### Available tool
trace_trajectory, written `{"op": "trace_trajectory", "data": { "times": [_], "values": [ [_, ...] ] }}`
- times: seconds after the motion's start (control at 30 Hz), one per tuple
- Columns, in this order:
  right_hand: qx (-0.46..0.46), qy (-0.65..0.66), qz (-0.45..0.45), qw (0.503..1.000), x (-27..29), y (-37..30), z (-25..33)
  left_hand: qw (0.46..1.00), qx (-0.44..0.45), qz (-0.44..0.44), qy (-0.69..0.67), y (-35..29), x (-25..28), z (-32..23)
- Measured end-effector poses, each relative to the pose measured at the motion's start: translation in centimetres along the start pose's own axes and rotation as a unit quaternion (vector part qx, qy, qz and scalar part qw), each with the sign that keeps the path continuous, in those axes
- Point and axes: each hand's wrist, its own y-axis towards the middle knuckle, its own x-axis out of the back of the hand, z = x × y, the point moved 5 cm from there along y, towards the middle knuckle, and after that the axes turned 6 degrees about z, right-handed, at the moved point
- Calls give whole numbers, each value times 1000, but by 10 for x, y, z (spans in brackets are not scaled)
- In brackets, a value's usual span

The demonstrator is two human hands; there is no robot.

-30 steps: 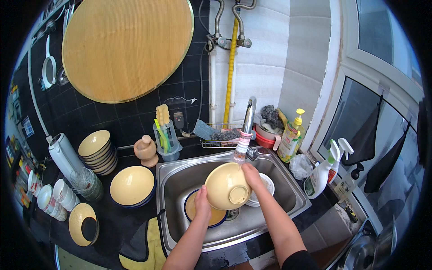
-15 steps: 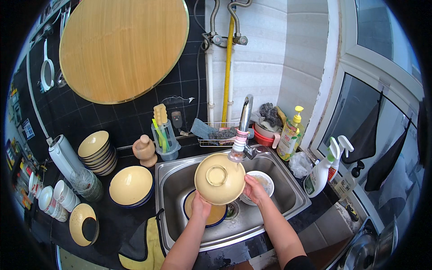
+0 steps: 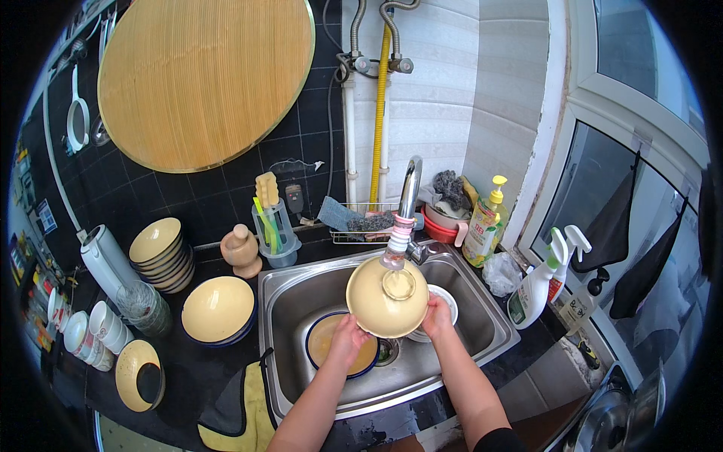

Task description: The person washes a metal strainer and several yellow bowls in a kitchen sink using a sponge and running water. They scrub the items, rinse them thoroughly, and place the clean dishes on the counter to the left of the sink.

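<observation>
Head view: left hand (image 3: 348, 343) and right hand (image 3: 437, 316) are holding an upturned cream bowl (image 3: 385, 310) over the sink (image 3: 297, 294), apparently mid-rinse; blue-rimmed bowl (image 3: 324, 337) and white bowl (image 3: 449, 303) are remaining inside.

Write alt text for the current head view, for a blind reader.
A person's left hand and right hand hold an upturned cream bowl by its rim beneath a chrome faucet, over a stainless-steel sink. A blue-rimmed bowl and a partly hidden white bowl sit in the sink; stacked cream bowls and a wooden mortar stand on the black counter.
</observation>
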Motion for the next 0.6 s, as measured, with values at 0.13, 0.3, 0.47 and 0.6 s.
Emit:
{"op": "trace_trajectory", "data": {
  "times": [0.13,0.3,0.47,0.6],
  "values": [
    [2,15,-31,999,8,2,-1,1000,5,8,11,-4,-7,-2],
    [-26,2,-1,1000,-6,-5,1,999,-13,-25,-40,-6,-10,-7],
    [-64,6,62,996,-40,-16,1,987,-34,-66,-145,0,11,-3],
    [-56,4,104,993,-45,-17,1,990,-33,-43,-130,1,11,-4]
  ]
}}
